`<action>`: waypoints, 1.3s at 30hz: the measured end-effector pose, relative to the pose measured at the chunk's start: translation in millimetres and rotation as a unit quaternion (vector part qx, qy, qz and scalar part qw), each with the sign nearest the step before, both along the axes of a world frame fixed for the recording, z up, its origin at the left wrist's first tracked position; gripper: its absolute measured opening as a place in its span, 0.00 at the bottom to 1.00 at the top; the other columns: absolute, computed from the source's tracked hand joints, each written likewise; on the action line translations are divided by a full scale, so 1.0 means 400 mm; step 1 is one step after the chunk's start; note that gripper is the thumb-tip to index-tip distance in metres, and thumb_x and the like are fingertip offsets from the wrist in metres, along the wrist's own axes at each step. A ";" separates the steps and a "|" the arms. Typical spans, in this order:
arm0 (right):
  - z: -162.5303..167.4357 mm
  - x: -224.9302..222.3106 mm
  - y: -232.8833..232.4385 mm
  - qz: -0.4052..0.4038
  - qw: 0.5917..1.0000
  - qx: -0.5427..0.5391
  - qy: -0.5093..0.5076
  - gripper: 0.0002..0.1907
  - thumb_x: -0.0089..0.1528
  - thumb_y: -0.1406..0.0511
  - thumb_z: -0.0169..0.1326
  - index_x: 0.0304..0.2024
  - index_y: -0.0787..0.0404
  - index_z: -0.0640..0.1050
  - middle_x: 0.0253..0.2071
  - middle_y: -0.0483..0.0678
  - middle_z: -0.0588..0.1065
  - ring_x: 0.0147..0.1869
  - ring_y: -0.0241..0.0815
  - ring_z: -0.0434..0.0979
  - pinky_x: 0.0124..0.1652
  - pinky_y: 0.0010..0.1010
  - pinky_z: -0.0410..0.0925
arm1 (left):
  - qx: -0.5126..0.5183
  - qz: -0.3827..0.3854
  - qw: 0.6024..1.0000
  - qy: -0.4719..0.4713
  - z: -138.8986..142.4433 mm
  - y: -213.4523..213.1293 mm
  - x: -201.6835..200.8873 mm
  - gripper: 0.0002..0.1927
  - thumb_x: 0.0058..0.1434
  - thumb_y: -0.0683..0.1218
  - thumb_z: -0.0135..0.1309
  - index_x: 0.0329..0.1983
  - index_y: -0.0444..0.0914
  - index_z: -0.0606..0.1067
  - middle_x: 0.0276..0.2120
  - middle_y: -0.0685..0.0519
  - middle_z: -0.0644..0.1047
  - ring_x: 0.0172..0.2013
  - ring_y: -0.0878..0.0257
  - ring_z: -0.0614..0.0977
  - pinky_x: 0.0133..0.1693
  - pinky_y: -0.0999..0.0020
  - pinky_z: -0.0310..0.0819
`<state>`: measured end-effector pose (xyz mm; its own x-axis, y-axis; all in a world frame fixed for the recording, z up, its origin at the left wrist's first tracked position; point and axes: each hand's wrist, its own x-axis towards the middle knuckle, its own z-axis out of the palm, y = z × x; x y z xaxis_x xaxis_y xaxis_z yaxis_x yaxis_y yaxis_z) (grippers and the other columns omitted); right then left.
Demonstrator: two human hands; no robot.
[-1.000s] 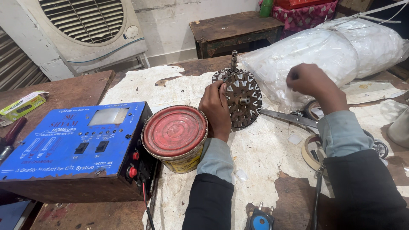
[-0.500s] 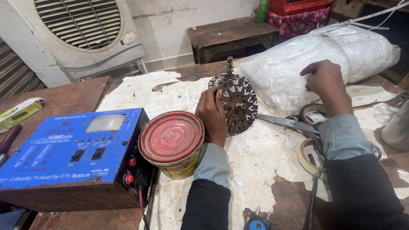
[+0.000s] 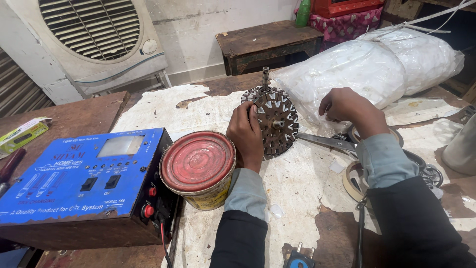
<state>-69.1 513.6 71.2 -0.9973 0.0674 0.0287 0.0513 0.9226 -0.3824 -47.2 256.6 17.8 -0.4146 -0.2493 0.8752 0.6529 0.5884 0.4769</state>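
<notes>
My left hand (image 3: 246, 135) grips a round slotted metal motor core (image 3: 274, 119) that stands on edge on the worn workbench (image 3: 297, 183), a short shaft sticking out of its centre. A second similar disc with an upright shaft (image 3: 265, 82) sits right behind it. My right hand (image 3: 347, 106) is curled, fingertips against the bulging white plastic bag (image 3: 367, 64) to the right of the core; whether it pinches anything is hidden. Both arms wear dark sleeves with grey cuffs.
A tin with a red lid (image 3: 199, 166) stands left of my left wrist, beside a blue power-supply box (image 3: 84, 183). Scissors (image 3: 327, 141) and tape rolls (image 3: 354, 178) lie under my right forearm. An air cooler (image 3: 94, 39) and a dark wooden stool (image 3: 267, 42) stand behind.
My right hand has dropped a little toward the lower edge of the plastic bag. The left hand keeps its hold on the core, which has barely moved.
</notes>
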 end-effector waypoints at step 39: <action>0.067 0.010 -0.088 0.033 0.995 -0.092 0.026 0.14 0.60 0.71 0.59 0.49 0.61 0.83 0.40 0.52 0.84 0.38 0.41 0.86 0.42 0.33 0.76 | 0.026 -0.034 0.999 -0.010 -0.010 0.003 -0.004 0.12 0.76 0.45 0.44 0.46 0.34 0.76 0.38 0.44 0.81 0.37 0.52 0.85 0.35 0.58 0.78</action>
<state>-64.9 478.3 97.8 -0.9973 0.0098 0.0733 -0.0319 0.8371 -0.5461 -48.8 257.8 13.8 -0.4490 -0.2653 0.8533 0.6807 0.5170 0.5189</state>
